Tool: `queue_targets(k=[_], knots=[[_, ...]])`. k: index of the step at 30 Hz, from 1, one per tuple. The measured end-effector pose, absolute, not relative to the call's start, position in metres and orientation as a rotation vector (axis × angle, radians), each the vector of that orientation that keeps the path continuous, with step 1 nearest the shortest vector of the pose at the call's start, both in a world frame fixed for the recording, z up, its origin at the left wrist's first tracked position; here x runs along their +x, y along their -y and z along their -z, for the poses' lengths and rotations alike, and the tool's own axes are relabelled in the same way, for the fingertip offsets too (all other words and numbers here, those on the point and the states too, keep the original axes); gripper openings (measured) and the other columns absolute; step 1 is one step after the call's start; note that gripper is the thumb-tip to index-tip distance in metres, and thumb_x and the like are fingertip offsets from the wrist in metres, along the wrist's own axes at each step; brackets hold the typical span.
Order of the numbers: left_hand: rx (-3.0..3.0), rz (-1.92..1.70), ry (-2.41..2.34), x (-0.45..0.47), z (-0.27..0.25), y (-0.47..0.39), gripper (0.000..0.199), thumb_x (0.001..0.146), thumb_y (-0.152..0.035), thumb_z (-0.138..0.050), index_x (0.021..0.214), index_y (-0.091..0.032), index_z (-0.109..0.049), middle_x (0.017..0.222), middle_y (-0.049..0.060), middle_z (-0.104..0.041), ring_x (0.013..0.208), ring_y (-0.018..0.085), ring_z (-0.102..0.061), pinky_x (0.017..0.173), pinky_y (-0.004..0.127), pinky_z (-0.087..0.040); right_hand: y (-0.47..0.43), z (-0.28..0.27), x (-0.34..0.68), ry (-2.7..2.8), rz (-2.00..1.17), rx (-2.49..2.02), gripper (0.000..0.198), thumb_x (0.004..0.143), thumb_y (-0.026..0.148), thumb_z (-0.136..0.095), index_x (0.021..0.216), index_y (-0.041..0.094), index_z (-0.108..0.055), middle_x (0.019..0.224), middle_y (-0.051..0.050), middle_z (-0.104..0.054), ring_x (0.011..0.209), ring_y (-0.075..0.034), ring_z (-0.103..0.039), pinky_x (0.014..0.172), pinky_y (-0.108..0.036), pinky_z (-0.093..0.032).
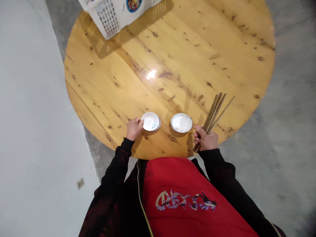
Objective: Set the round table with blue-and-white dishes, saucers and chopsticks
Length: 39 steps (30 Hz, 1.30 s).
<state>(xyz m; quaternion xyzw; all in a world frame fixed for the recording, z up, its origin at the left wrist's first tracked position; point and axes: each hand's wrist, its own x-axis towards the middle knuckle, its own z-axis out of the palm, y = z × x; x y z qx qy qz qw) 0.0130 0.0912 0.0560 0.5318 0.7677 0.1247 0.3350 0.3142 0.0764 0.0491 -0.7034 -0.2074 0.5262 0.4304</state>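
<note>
Closest to my camera is the wearer's red shirt (182, 184), lettering across its front, with a black jacket (106, 184) open around it. Its dark sleeves run forward to both bare hands, which I have at the near edge of the table (222, 65).

On my right side, the right hand (207, 140) is clamped around a bundle of sticks (211, 115). Their lower ends poke out below the fist; their upper ends fan apart, tilted away and to the right, over the wood. One thinner stick splays out wider than the others. The index finger reaches toward the right bowl (181, 123), just beside its rim; I can't tell from here whether it touches.

The left hand (134, 127) has thumb and fingers pinched together on the left edge of the left bowl (150, 121). Another rim shows under that bowl's right side, so I read two pieces stacked there. Both white bowls sit near the table's front edge, side by side with a gap between them, opening upward.

Farther in, I get a bright glare spot on the knotty, round tabletop. At its far left stands a white basket (106, 19), slatted, cut off by my view, carrying a round sticker (134, 4). Beyond the table lies grey floor (283, 131), with a pale wall (29, 98) along the left.
</note>
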Motion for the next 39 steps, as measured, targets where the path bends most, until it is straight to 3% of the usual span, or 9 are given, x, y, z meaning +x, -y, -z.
queue_targets(k=[10,16,23,28,39], knots=[[1.48,-0.189,-2.119,0.017,-0.042,-0.093,0.03,0.09,-0.036,-0.056,0.064,-0.022,-0.052,0.064,0.003,-0.066,0.072,0.02,-0.063,0.067,0.028,-0.037,-0.071,-0.045,0.318,0.505,-1.342,-1.75,0.034,0.061,0.042,-0.08,0.075,0.016,-0.063,0.045,0.007,-0.051,0.03,-0.004,-0.032,0.027,-0.019,-0.026],[1.511,-0.127,-2.099,0.022,-0.033,-0.095,0.02,0.09,-0.04,-0.058,0.081,-0.022,-0.06,0.078,0.005,-0.069,0.078,0.022,-0.064,0.067,0.028,-0.035,-0.071,-0.044,0.32,0.501,-1.341,-1.742,0.036,0.059,0.042,-0.081,0.073,0.016,-0.062,0.044,0.006,-0.05,0.029,-0.004,-0.032,0.027,-0.019,-0.026],[1.466,-0.189,-2.055,0.032,-0.039,-0.097,0.024,0.089,-0.031,-0.053,0.068,-0.02,-0.054,0.072,0.003,-0.063,0.072,0.019,-0.059,0.066,0.027,-0.035,-0.068,-0.043,0.321,0.494,-1.353,-1.745,0.039,0.058,0.046,-0.083,0.072,0.016,-0.062,0.044,0.006,-0.051,0.03,-0.004,-0.032,0.026,-0.019,-0.025],[1.521,-0.325,-1.941,0.065,-0.063,-0.099,0.023,0.09,-0.035,-0.051,0.073,-0.02,-0.055,0.069,0.0,-0.061,0.067,0.016,-0.056,0.064,0.026,-0.036,-0.07,-0.045,0.327,0.473,-1.359,-1.733,0.043,0.055,0.048,-0.084,0.073,0.016,-0.061,0.044,0.006,-0.051,0.029,-0.004,-0.033,0.027,-0.019,-0.026],[1.674,-0.115,-1.848,0.147,-0.068,-0.121,0.023,0.096,-0.033,-0.049,0.085,-0.018,-0.063,0.08,0.008,-0.07,0.078,0.023,-0.065,0.071,0.03,-0.041,-0.074,-0.044,0.335,0.502,-1.381,-1.723,0.054,0.055,0.057,-0.084,0.08,0.015,-0.062,0.046,0.006,-0.052,0.031,-0.004,-0.032,0.029,-0.02,-0.023]])
